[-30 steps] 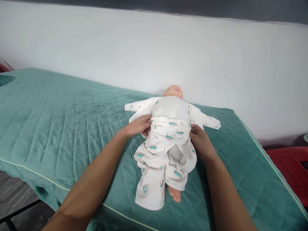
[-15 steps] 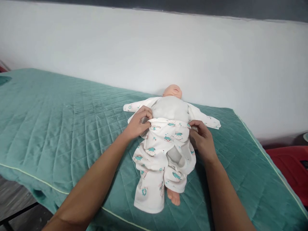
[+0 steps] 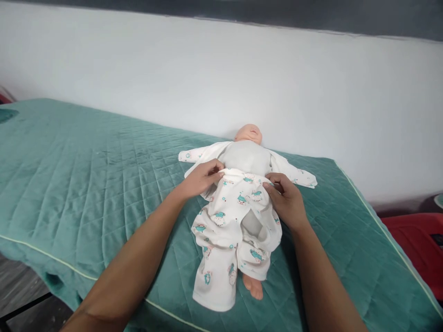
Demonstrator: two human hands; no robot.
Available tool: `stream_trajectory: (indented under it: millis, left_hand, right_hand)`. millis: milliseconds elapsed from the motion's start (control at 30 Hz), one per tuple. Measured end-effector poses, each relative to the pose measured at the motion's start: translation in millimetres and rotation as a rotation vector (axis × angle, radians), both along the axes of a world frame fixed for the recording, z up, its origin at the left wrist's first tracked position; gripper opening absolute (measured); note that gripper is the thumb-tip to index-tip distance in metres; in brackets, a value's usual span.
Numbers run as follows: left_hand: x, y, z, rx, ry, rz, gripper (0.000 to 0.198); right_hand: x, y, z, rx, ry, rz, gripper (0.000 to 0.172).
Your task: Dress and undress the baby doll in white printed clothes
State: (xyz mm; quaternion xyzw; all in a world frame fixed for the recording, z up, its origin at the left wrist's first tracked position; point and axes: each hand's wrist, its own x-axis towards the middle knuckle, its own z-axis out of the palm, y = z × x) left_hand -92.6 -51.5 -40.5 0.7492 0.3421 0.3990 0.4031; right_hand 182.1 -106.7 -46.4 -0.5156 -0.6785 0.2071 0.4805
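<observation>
A baby doll (image 3: 247, 154) lies on its back, head toward the wall, its arms spread in the sleeves of an open white jacket (image 3: 294, 174). White printed baby pants (image 3: 228, 207) cover its hips and legs, with an opening at the crotch. One bare foot (image 3: 253, 287) sticks out of the pant leg on the right; the other foot is hidden inside its leg. My left hand (image 3: 204, 177) pinches the waistband at its left side. At the right side of the waistband, my right hand (image 3: 285, 198) is closed on the cloth with bent fingers.
A green quilted cover (image 3: 104, 184) with pale piping lies over the bed. Behind it stands a white wall (image 3: 207, 69). A red chair or stool (image 3: 415, 244) is beside the right edge, and a dark metal bar (image 3: 27, 306) shows at lower left.
Both hands have moved slightly inward along the waistband, closer to each other. The view has shifted a little; the doll lies as before.
</observation>
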Motion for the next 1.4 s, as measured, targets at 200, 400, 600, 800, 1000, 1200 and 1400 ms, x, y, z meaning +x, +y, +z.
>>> stream_trajectory:
  millis: [200, 400, 600, 800, 1000, 1200, 1400]
  left_hand:
    - [16.8, 32.4, -17.0, -0.258, -0.131, 0.105, 0.024]
    - [16.6, 34.0, -21.7, -0.455, -0.336, 0.092, 0.029]
    - [10.5, 22.6, -19.4, -0.318, -0.289, 0.236, 0.02]
    - [5.6, 22.4, -24.1, -0.236, -0.057, 0.303, 0.016]
    - [-0.5, 23.7, -19.6, -0.221, 0.136, 0.185, 0.013]
    - [3.4, 24.4, -12.1, -0.206, 0.249, 0.244, 0.025]
    - [7.5, 29.5, -5.9, -0.299, 0.322, 0.229, 0.02]
  right_hand:
    - [-8.8, 31.0, 13.3, -0.196, 0.004, -0.186, 0.022]
    - [-8.5, 32.7, 7.9, -0.445, 0.613, -0.041, 0.032]
    - [5.1, 29.7, 0.5, -0.55, 0.864, 0.075, 0.029]
    - [9.4, 32.3, -1.7, -0.556, 0.837, 0.107, 0.028]
    - [15.9, 24.1, 9.1, -0.596, 0.647, 0.119, 0.039]
    - [22.8, 19.3, 13.3, -0.628, 0.424, 0.105, 0.036]
    - [18.6, 24.3, 3.7, -0.56, 0.213, -0.058, 0.017]
